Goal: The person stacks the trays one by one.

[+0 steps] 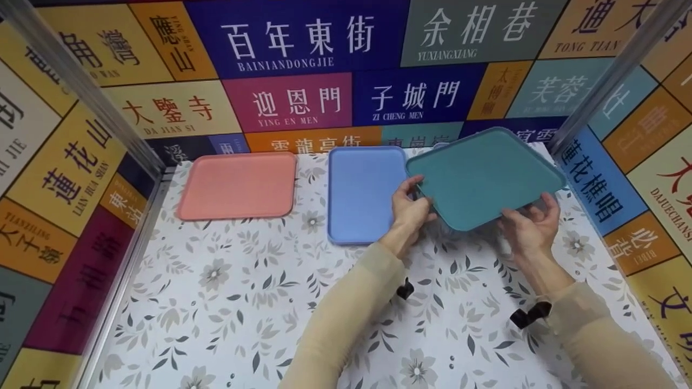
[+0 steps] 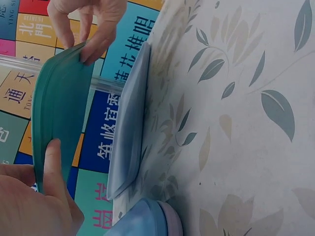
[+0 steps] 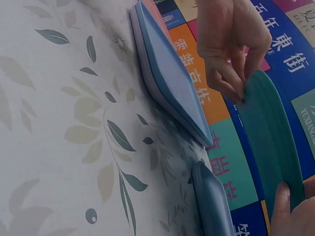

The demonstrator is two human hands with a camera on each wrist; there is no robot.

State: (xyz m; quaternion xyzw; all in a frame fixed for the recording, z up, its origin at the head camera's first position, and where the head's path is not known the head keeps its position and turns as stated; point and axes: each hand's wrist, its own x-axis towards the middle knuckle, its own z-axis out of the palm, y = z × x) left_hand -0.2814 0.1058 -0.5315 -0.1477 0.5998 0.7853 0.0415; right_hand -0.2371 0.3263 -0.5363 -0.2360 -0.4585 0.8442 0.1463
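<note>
Both hands hold a teal-green rectangular tray tilted in the air above the right side of the table. My left hand pinches its left edge, thumb on one face and fingers on the other. At the near right edge, my right hand grips the tray the same way. Under the raised tray, a grey-blue tray lies on the table; in the head view it is mostly hidden. To the left lies a blue tray, with a paler lilac layer beneath it in the right wrist view.
A pink tray lies at the back left of the table. White cloth with a leaf and flower print covers the tabletop. Walls of coloured Chinese place-name panels stand at the back and sides, with metal posts at the corners.
</note>
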